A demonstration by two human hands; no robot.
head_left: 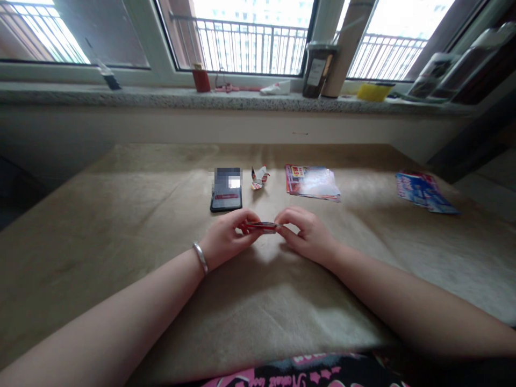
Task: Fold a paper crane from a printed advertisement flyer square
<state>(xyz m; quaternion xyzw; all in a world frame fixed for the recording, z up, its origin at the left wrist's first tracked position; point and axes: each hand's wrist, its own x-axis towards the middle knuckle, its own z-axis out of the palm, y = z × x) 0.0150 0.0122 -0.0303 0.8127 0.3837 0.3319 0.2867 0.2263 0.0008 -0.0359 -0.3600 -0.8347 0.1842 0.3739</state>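
A small piece of folded paper (266, 226), reddish along its edges, is held between my two hands just above the table. My left hand (233, 232), with a silver bangle at the wrist, pinches its left end. At the right end, the thumb and fingers of my right hand (305, 231) close on it. The paper is seen nearly edge-on, so its shape is mostly hidden. Beyond it stands a folded paper figure (260, 178), white with red and dark patterns. A phone (226, 200) lies left of that figure, its screen partly blurred out.
A stack of printed flyers (312, 183) lies right of the paper figure, and more blue flyers (426, 192) are at the far right. Along the back, the windowsill (161, 97) carries a red container (201, 79), a dark jar (318, 71) and a yellow box (374, 92).
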